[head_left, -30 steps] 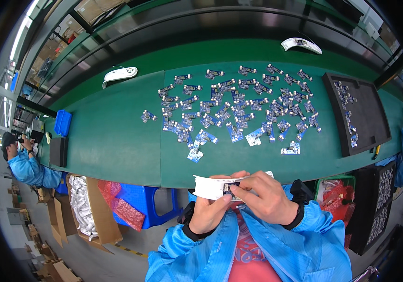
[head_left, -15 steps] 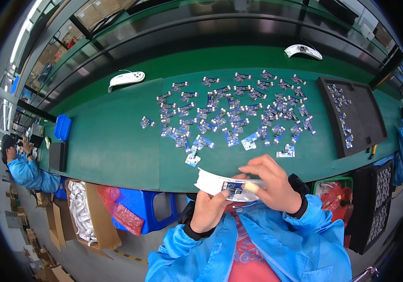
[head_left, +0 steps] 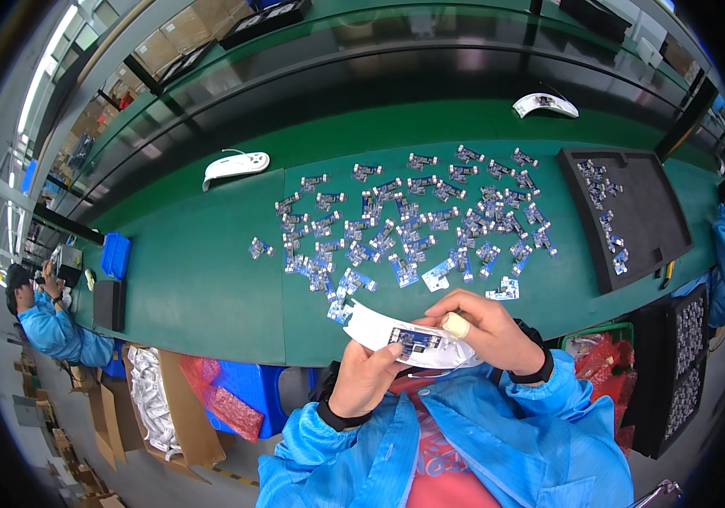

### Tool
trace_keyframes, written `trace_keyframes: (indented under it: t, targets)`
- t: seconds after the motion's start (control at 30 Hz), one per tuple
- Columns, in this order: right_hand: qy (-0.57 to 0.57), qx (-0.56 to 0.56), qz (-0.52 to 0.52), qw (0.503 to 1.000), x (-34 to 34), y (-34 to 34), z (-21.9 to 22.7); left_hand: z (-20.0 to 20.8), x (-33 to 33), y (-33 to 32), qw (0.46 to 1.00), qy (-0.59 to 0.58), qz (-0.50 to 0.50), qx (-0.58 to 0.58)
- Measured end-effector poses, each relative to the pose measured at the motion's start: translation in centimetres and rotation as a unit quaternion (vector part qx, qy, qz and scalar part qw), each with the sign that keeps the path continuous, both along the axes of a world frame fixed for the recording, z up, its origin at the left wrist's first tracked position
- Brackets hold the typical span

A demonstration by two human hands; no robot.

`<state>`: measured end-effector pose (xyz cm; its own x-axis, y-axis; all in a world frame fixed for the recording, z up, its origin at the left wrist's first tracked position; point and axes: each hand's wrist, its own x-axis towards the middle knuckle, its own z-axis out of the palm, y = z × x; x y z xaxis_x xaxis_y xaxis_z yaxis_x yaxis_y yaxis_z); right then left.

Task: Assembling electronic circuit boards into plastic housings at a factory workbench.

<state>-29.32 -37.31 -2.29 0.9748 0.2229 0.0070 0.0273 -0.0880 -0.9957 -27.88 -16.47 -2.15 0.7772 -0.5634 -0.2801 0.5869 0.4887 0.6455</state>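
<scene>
Both my hands hold a white curved plastic housing [head_left: 364, 323] in front of my chest, at the bench's near edge. A blue circuit board [head_left: 421, 341] lies in its hollow. My left hand [head_left: 364, 374] grips the housing from the lower left, its thumb pressing the left end of the board. At the right end my right hand [head_left: 498, 339] is closed on the housing, its thumb, in a pale yellow cover, resting near the rim. Some of the right fingers are hidden behind the part. A thin white wire [head_left: 430, 373] hangs below the housing.
Many loose blue boards [head_left: 405, 212] are spread on the green bench [head_left: 201, 254]. A black foam tray [head_left: 650, 203] with more boards stands at the right. Two white housings [head_left: 237, 168] lie towards the back. A carton [head_left: 184, 398] of white parts stands below left. A co-worker [head_left: 53, 317] sits far left.
My right hand's raised fingers have come down onto the housing, and its thumb has moved off the board towards the rim. My head view has shifted slightly.
</scene>
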Motion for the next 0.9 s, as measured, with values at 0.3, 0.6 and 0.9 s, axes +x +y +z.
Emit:
trace_keyframes:
  t: [0.3, 0.6, 0.9]
  targets:
    - [-0.018, -0.073, -0.024, 0.997, 1.3, -1.0, 1.8, -0.4, 2.5, -0.8, 0.998, -0.053, -0.032, 0.031]
    - [-0.199, -0.096, -0.258, 0.940, 1.7, -5.1, 2.2, 6.7, 15.5, -2.3, 0.977, -0.188, 0.044, 0.089]
    - [-0.187, -0.041, -0.246, 0.950, 2.7, -5.8, 2.0, -1.0, 34.9, -3.9, 0.990, -0.054, 0.130, 0.030]
